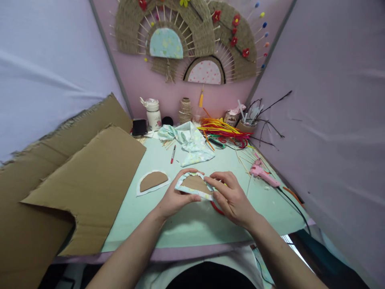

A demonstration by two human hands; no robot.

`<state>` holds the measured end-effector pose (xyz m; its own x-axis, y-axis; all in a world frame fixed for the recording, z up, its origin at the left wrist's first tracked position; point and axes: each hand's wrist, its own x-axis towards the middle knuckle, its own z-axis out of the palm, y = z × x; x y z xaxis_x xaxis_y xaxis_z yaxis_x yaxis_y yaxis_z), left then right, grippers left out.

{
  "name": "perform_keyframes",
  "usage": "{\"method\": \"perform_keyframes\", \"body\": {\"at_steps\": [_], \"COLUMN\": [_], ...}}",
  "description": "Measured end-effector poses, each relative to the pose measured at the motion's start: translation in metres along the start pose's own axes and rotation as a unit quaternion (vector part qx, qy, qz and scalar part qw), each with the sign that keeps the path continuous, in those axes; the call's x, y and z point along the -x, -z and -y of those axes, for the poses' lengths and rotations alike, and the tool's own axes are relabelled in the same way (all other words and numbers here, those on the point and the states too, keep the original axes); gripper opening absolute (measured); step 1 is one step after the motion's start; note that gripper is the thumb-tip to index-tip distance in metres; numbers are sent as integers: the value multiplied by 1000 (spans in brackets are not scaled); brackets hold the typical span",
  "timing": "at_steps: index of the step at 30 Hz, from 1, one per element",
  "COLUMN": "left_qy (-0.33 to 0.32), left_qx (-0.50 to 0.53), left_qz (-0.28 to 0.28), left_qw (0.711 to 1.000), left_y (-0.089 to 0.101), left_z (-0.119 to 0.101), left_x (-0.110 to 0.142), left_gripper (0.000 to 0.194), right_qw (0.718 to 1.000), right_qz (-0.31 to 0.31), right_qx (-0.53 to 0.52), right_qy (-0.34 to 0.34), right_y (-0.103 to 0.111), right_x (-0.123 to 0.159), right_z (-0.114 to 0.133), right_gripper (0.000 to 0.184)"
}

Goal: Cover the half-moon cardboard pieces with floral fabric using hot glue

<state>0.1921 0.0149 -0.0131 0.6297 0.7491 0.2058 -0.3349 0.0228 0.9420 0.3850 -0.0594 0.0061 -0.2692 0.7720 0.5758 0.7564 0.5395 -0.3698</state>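
Note:
My left hand grips a half-round cardboard piece by its left side, thumb along the straight edge and fingers behind. Floral light-blue fabric is folded over the rim of this piece. On its right end, the fingers of my right hand press the fabric edge. Partly hidden under my right hand, a red loop lies on the table. To the left rests a second cardboard half-round on a white backing with a border showing around it.
Large cardboard sheets cover the left side. A pink glue gun with a black cord lies right. Behind are crumpled floral fabric, a pen, colourful pipe cleaners, a twine spool, a white bottle and twigs.

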Motion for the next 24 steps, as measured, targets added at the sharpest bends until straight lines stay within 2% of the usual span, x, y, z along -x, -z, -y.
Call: {"method": "perform_keyframes", "body": {"at_steps": [3,9,17,22,24], "left_qy": [0,4,16,5,3], "left_qx": [-10,-33,-16,-43,-42], "left_qz": [-6,-21,-15,-27,-27], "left_qw": [1000,999,1000,999,999], "left_y": [0,-2,-2,-1,-2], "left_z": [0,-4,-2,-2,-3], "left_x": [0,0,1,0,-1], "left_gripper": [63,63,62,63,63], "right_qw": [1000,996,999,991,990], "right_qz": [5,-18,19,-23,-21], "right_qx": [7,-60,-30,-105,-105], "right_qy": [2,-59,-31,-81,-92], "right_y": [1,5,-1,-1,-3], "right_x": [0,5,3,9,11], "right_z": [0,-1,0,-1,0], "right_gripper": [38,40,39,40,41]}}
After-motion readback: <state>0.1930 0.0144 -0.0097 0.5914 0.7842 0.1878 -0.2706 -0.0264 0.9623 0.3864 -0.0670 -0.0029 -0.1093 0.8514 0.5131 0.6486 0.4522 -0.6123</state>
